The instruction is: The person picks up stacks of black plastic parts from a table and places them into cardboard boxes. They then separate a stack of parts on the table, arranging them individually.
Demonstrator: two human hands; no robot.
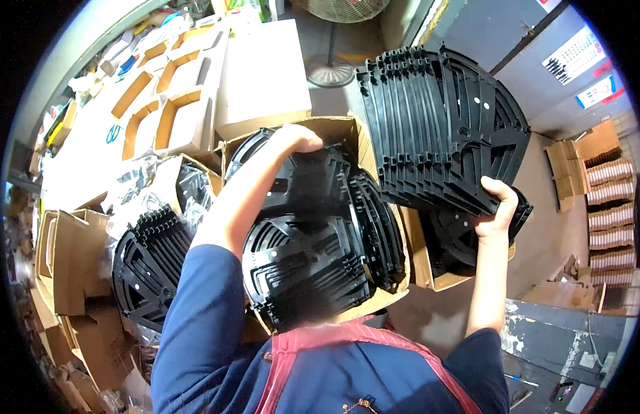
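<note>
My right hand [498,208] grips the lower edge of a stack of black fan-shaped plastic frames [465,131], thumb on the near face and the other fingers hidden. The stack is tilted above a cardboard box [440,279] at the right, which holds more black parts [458,238]. My left arm reaches across the middle cardboard box [396,297], full of similar black frames [299,262]. Near that box's far side, my left hand [300,140] is closed; what its fingers hold, if anything, is hidden.
Another black stack [151,265] sits at the left beside clear plastic bags [133,181]. Box inserts with openings [175,90] cover the far-left table. A standing fan [331,69] is at the back, folded cardboard [609,207] at the right, and a worn grey surface [547,338] lower right.
</note>
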